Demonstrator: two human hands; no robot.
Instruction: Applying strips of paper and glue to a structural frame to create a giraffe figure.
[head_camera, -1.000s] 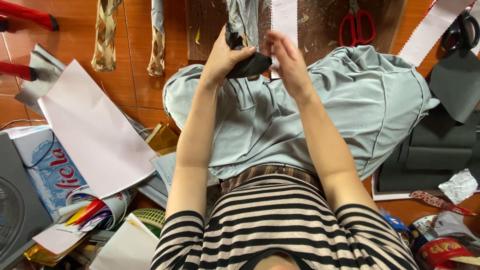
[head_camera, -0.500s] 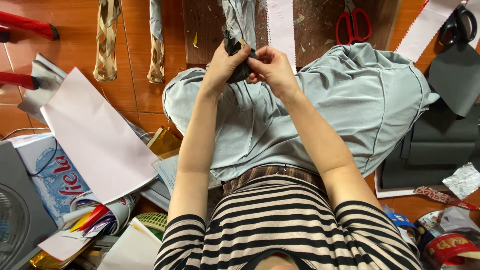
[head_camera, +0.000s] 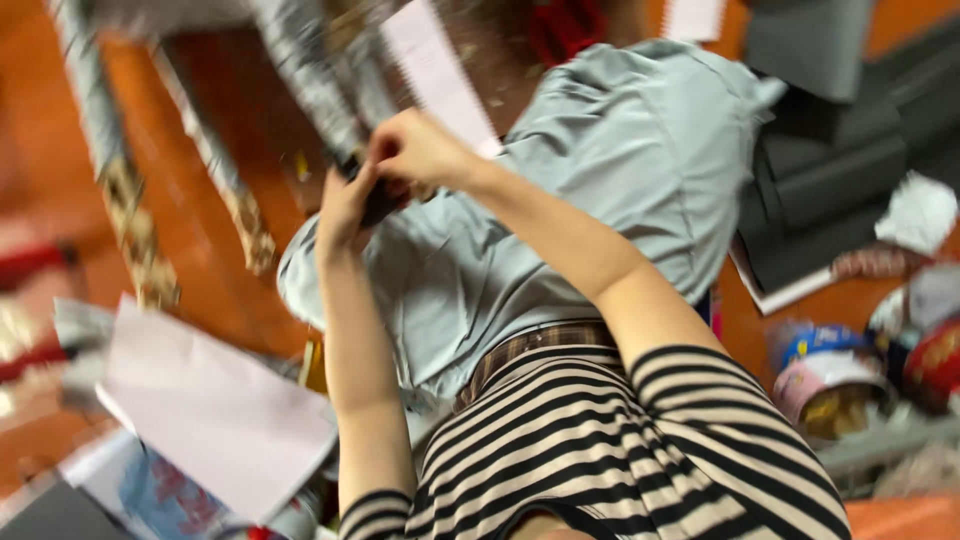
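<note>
- 2 hands, raised together over pale grey fabric (head_camera: 620, 190) spread across the lap.
- Left hand (head_camera: 345, 205): fingers curled, pinching small dark object (head_camera: 378, 205) from the left.
- Right hand (head_camera: 420, 150): fingers closed on same dark object from above; both hands touching.
- Dark object: held between the hands, above the fabric's left part; kind unclear through blur.
- White paper sheet (head_camera: 215, 415): lower left, on orange floor (head_camera: 200, 120).
- Dark grey sheets (head_camera: 830, 180): stacked, upper right.
- White strip (head_camera: 435, 70): just behind right hand.
</note>
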